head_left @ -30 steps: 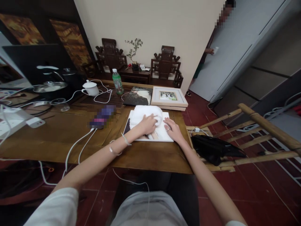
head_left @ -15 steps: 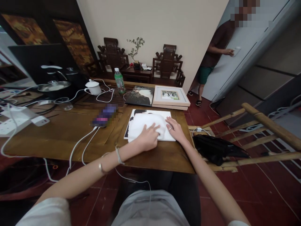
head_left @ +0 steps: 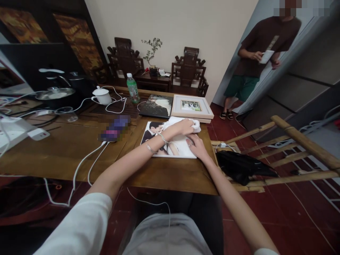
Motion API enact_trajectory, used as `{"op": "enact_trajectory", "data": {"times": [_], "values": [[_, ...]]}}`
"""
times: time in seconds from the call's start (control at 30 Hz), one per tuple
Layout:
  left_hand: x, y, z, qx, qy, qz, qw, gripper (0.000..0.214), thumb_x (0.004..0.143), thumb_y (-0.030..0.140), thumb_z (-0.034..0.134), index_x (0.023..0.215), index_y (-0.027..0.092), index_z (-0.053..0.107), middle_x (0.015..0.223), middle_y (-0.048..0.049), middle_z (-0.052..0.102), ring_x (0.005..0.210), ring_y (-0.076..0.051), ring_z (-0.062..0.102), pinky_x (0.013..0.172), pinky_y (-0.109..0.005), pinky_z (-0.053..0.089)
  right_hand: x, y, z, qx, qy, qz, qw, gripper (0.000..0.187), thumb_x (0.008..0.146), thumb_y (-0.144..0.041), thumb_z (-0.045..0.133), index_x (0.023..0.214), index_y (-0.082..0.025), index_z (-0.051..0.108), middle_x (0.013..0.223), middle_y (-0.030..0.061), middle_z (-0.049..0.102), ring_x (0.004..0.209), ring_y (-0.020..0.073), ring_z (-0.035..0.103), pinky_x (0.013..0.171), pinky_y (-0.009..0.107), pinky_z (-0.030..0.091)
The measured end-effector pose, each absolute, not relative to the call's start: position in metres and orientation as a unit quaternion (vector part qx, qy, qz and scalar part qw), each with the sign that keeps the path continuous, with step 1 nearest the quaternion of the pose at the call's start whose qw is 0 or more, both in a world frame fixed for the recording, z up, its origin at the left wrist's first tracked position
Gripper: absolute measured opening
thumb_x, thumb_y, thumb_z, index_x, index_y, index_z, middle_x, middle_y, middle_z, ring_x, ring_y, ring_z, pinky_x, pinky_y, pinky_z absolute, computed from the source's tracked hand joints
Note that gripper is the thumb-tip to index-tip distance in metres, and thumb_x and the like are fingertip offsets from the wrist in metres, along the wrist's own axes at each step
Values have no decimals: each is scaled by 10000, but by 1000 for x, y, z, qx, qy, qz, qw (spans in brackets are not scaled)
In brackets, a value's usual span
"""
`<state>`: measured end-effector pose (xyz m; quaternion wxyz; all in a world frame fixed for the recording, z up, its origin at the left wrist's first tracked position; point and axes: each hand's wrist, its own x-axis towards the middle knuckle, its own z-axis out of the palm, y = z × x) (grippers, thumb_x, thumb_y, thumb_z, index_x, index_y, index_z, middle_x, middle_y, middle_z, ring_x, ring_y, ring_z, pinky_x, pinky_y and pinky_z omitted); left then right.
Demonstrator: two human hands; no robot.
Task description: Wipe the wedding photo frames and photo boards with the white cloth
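Observation:
A photo panel (head_left: 175, 149) with a picture of a couple lies flat on the wooden table in front of me. My left hand (head_left: 186, 126) reaches across it to the far right corner, its fingers closed on a bunched white cloth (head_left: 196, 126) that rests on the panel. Part of the cloth is hidden under that hand and forearm. At the panel's right edge, my right hand (head_left: 196, 146) lies with fingers stretched out, pressing on the surface and holding nothing.
Behind the panel lie a dark photo print (head_left: 156, 105) and a white picture frame (head_left: 193, 106). A phone (head_left: 115, 128) with cables, a lidded cup (head_left: 101, 95) and a green bottle (head_left: 132, 88) stand left. A bamboo chair (head_left: 281, 152) is right; a person (head_left: 265, 46) stands beyond.
My left hand has carried the cloth from the panel's middle to its far right corner, uncovering the picture. My right hand stays at the right edge. The person has turned and stepped forward.

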<state>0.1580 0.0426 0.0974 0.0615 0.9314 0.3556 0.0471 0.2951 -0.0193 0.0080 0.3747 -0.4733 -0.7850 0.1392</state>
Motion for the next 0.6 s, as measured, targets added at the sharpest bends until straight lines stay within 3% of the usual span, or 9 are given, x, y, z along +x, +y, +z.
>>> {"op": "enact_trajectory", "data": {"times": [0.2, 0.3, 0.47, 0.6], "values": [[110, 34, 87, 879, 466, 75, 74, 270, 825, 159, 397, 916, 89, 641, 984, -144, 667, 991, -258, 585, 875, -333, 432, 295, -18, 4, -474, -773, 158, 390, 336, 831, -212, 477, 1121, -211, 646, 1273, 86, 584, 1263, 244, 452, 1068, 461, 343], [71, 24, 77, 868, 488, 61, 66, 279, 809, 152, 396, 906, 93, 651, 1041, -171, 662, 1047, -287, 579, 921, -390, 422, 295, -18, 3, -476, -771, 166, 389, 336, 837, -220, 481, 1129, -211, 646, 1294, 88, 569, 1276, 240, 441, 1077, 469, 332], [21, -10, 60, 841, 540, 45, 6, 354, 795, 87, 333, 998, 90, 624, 1345, -194, 488, 1344, -330, 311, 1009, -561, 330, 295, -19, 4, -476, -769, 170, 390, 333, 839, -221, 485, 1125, -192, 655, 1294, 101, 567, 1281, 239, 436, 1084, 451, 331], [14, -60, 59, 843, 537, 26, -1, 328, 784, 77, 353, 913, 116, 652, 1475, -108, 339, 1383, -349, 210, 1017, -596, 327, 295, -19, 5, -475, -770, 170, 390, 337, 835, -219, 487, 1130, -205, 650, 1295, 92, 568, 1283, 236, 434, 1083, 462, 327]]}}
